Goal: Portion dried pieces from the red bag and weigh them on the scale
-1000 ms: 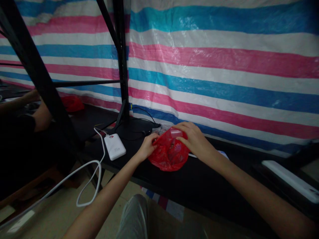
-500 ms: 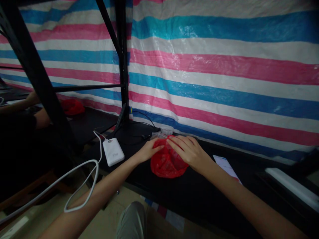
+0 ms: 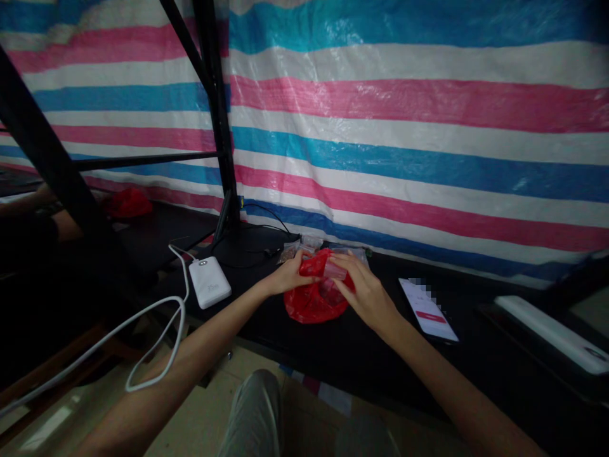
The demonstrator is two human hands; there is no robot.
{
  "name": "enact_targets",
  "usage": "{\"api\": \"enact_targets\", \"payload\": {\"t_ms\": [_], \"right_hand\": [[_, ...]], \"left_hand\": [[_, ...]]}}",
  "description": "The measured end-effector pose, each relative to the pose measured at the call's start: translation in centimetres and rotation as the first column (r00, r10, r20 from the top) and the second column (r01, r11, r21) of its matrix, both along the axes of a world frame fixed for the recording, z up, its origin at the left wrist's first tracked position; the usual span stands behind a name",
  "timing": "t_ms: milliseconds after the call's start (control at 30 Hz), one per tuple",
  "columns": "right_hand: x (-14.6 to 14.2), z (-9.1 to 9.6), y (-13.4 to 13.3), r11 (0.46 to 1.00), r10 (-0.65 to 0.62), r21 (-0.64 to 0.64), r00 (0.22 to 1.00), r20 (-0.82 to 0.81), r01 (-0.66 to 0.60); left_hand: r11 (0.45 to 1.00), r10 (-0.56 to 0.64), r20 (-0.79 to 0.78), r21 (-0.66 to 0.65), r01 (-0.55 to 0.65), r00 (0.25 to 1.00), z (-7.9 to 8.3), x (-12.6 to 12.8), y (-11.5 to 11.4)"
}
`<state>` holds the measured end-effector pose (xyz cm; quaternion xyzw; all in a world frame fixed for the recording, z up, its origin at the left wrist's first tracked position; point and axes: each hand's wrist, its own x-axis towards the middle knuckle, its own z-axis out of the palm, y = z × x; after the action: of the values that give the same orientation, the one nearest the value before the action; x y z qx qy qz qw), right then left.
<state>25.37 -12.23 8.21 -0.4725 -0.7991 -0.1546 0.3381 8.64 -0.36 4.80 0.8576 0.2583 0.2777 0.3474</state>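
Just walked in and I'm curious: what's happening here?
A person's left hand holds the edge of a red plastic bag at a black table. The right hand is at its other side, by a clear piece. A corded white device lies to the left, a lit phone to the right.

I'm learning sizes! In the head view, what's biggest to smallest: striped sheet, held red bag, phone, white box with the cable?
1. Striped sheet
2. Held red bag
3. Phone and white box: too alike to rank
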Motion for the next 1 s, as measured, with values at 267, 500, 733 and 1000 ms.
{"api": "enact_targets", "payload": {"t_ms": [267,500,733,1000], "right_hand": [[-1.3,0.2,-2.2,0.970,-0.206,0.138,0.978,0.017,0.202],[-3.8,-4.1,-1.3,0.906,-0.268,-0.380,0.948,-0.171,0.188],[-2.2,-4.7,0.2,0.704,-0.131,-0.622,0.799,-0.587,-0.342],[-1.0,-2.9,-3.2,0.191,0.092,-0.694,0.716,-0.692,-0.695]], "left_hand": [[0.955,0.295,-0.099,0.036,-0.293,0.950,-0.8,0.5,1.3],[0.857,0.480,-0.171,0.303,-0.417,0.861,0.6,0.6,0.2],[0.881,0.473,-0.342,0.172,-0.440,0.812,0.5,0.2,0.9],[0.901,0.429,0.030,0.057,-0.430,0.903,-2.4,-0.5,-1.2]]}}
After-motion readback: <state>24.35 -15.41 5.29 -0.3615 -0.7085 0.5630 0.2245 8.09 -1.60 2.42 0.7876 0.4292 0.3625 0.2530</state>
